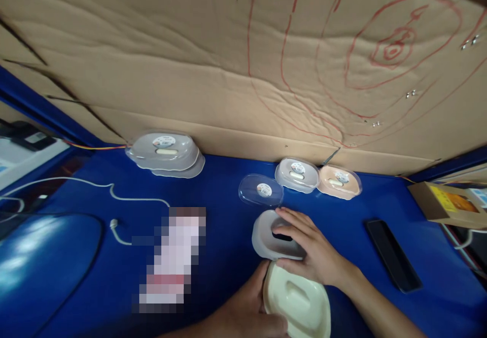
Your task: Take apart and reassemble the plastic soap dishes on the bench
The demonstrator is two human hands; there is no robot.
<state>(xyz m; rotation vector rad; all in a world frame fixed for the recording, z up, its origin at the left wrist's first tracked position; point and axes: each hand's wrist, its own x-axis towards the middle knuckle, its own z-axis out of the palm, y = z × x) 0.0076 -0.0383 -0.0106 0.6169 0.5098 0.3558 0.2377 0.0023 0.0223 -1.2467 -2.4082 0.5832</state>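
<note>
At the lower middle, my left hand (243,307) is closed around the left edge of a cream oval plastic tray (300,297) with a raised rounded centre. My right hand (317,246) spans a grey oval plastic box (262,234), fingers at its far rim and thumb at its near rim. Under those fingers a small black patch (281,233) shows on the box; I cannot make out what it is. The box and the cream tray sit end to end, with the thumb between them. Just behind the box lies a clear oval lid (253,188) bearing a round label.
At the back stand lidded grey (299,178) and peach (340,184) boxes, with stacked clear-lidded boxes (167,155) farther left. A black tray (393,257) and a carton (449,203) are at right. A blurred-out phone-shaped object (173,257) and white cable (140,199) lie left. Cardboard (190,48) walls the back.
</note>
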